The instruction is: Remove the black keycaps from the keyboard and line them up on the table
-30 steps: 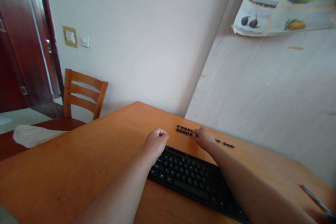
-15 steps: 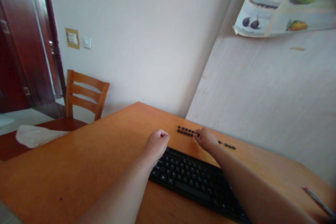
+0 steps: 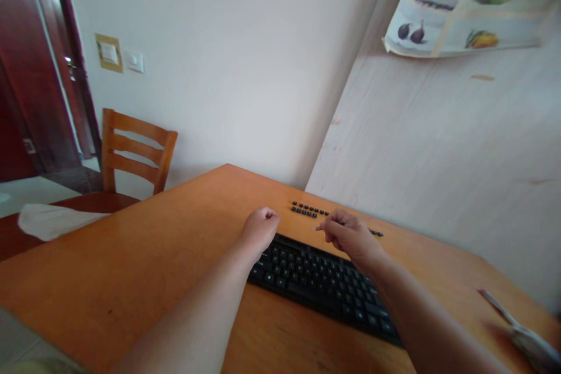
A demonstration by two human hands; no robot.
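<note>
A black keyboard (image 3: 302, 272) lies at a slant on the wooden table. My left hand (image 3: 262, 231) is curled into a fist at its upper left corner; the inside of the fist is hidden. Above the keyboard's far edge, my right hand (image 3: 344, 232) pinches a thin stick with a pale tip (image 3: 317, 228), which points left. Its exact kind cannot be made out. Behind the hands, small black keycaps (image 3: 304, 211) stand in two rows on the table. More keycaps (image 3: 376, 233) show to the right of my right hand, which partly hides the line.
On the table's right side lies a thin brush-like object (image 3: 499, 307) with a red end and a pale, blurred bulk. A wooden chair (image 3: 135, 152) with a white cloth (image 3: 56, 221) on its seat stands at the left. Walls border the table's far edges.
My right hand has drawn back from the keycap rows, and the pale tip now shows at its fingers. My left hand keeps its closed shape. The camera view has shifted slightly.
</note>
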